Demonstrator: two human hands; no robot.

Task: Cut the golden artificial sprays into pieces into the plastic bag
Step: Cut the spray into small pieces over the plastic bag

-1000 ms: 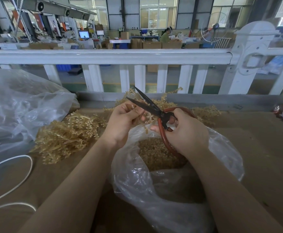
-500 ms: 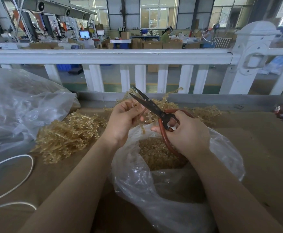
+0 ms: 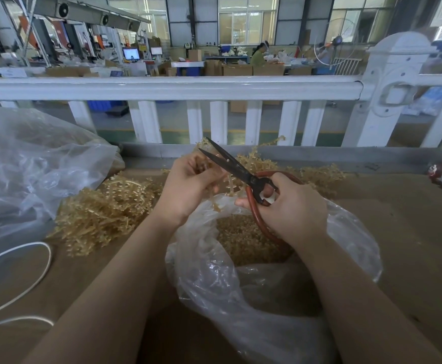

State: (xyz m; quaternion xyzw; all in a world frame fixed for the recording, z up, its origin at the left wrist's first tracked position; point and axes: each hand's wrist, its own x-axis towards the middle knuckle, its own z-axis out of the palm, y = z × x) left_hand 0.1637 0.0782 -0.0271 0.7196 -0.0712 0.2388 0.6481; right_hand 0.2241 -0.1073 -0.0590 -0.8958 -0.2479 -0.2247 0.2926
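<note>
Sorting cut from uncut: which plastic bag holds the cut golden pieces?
The open plastic bag directly under both hands, with golden pieces piled inside. The other bag lies crumpled at far left.

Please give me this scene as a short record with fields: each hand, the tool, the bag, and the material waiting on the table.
left hand: left hand holds a golden spray above the bag
right hand: right hand grips the scissors by the red handles
scissors: blades open, pointing up and left beside the spray
plastic bag: plastic bag open below both hands, cut pieces inside
uncut sprays: pile on the table, left of the bag
</note>
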